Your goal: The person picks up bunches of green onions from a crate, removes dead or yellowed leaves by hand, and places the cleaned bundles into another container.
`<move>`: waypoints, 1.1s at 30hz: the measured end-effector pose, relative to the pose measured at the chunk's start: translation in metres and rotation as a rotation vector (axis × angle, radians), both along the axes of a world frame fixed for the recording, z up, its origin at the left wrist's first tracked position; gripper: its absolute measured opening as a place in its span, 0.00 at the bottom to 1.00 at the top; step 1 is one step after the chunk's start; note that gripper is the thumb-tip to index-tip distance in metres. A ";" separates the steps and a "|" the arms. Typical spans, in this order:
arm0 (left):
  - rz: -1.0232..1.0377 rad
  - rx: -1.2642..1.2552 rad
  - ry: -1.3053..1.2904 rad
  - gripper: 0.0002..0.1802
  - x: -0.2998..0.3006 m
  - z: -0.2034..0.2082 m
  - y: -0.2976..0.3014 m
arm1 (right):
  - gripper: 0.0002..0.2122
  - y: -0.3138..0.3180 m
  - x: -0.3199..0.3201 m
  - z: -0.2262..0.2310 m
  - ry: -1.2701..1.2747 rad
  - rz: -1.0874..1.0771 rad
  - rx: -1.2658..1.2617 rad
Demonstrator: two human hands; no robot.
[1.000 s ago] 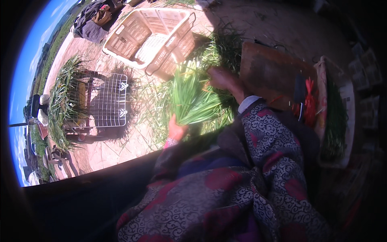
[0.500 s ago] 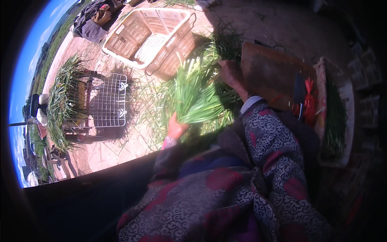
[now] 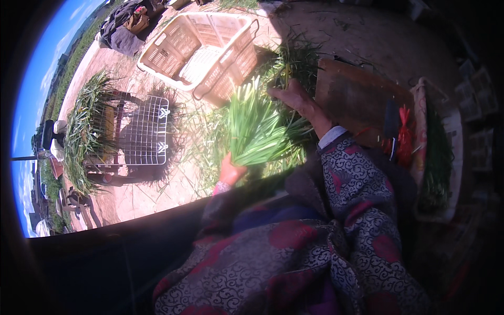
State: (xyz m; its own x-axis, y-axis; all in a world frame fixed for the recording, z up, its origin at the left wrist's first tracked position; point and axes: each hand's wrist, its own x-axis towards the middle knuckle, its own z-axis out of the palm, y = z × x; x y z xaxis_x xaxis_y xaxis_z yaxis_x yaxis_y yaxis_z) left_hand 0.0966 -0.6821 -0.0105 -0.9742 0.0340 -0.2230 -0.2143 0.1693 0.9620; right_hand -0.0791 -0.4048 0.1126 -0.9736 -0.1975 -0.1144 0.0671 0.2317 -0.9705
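My left hand (image 3: pixel 231 170) is closed around the lower end of a fanned bunch of chives (image 3: pixel 260 131), long green leaves with pale stalk ends pointing away from me. At the bunch's upper right is my right hand (image 3: pixel 300 101). Its fingers are drawn together and point left, apart from the left hand. A thin yellowish strand stands by its knuckles, and what the fingers pinch is too small to make out. Loose green leaves (image 3: pixel 299 55) lie heaped beyond and beneath the bunch.
A pale slatted plastic crate (image 3: pixel 226 63) stands just beyond the bunch. To the left, a white wire rack (image 3: pixel 142 131) adjoins a pile of cut greens (image 3: pixel 86 136). On the right are a brown board (image 3: pixel 362 100), red ties (image 3: pixel 403 134) and a crate of dark greens (image 3: pixel 438 157).
My right hand has shifted slightly, its fingers now reaching further left toward the stalk ends. The left hand keeps its hold on the chives. The whole view has moved slightly.
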 end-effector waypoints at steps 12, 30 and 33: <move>-0.065 0.172 -0.072 0.33 0.004 -0.005 -0.002 | 0.10 0.044 -0.017 0.003 -0.288 -0.232 -0.806; -0.099 0.143 -0.111 0.30 0.007 0.014 0.010 | 0.14 -0.023 -0.011 -0.067 0.036 -0.011 0.035; -0.114 0.108 -0.144 0.30 0.004 0.019 0.011 | 0.13 -0.018 -0.011 -0.061 0.028 -0.049 0.190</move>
